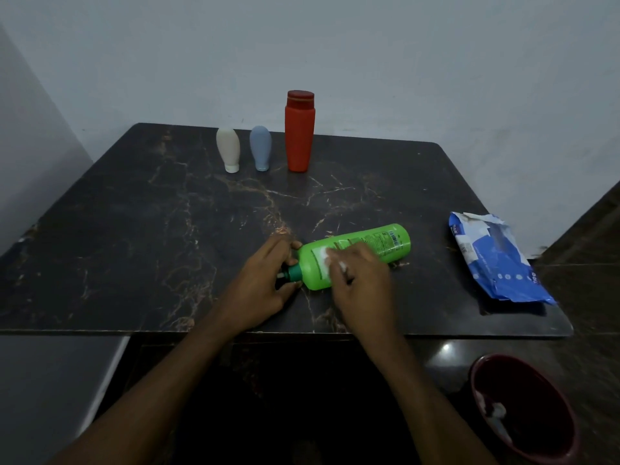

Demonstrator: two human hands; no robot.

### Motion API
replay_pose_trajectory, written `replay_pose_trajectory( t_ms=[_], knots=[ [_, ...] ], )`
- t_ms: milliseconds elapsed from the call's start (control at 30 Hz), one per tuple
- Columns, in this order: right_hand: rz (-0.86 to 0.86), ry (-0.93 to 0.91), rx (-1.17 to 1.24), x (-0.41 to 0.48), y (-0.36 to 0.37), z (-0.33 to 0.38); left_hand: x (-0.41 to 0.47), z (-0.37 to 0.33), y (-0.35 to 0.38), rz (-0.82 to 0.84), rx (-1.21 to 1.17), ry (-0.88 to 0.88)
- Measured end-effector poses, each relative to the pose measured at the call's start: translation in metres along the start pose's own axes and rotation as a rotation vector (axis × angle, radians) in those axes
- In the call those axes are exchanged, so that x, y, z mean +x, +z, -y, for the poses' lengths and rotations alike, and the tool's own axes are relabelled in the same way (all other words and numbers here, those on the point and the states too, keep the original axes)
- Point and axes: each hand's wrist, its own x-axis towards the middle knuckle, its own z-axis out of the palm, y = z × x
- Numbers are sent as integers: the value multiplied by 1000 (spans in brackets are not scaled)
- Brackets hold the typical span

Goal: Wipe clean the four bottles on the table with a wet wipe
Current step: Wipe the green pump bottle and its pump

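A green bottle (375, 245) lies on its side near the front of the dark marble table (134, 229), its teal cap pointing left. My left hand (265, 283) grips the cap end. My right hand (360, 276) presses a white wet wipe (327, 256) onto the bottle's label. At the back stand three more bottles: a white one (228, 148) and a pale blue one (260, 147), both cap down, and a tall red one (299, 132).
A blue wet-wipe pack (496, 260), torn open, lies at the table's right edge. A dark red bin (523, 411) with crumpled white wipes inside sits on the floor at lower right. A grey surface (50, 380) adjoins the table at lower left.
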Motion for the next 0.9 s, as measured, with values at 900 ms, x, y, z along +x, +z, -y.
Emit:
replay_pose_trajectory(
  t_ms=[900],
  knots=[
    [67, -282, -412, -6, 14, 28, 1, 3, 2, 15, -7, -38]
  ],
)
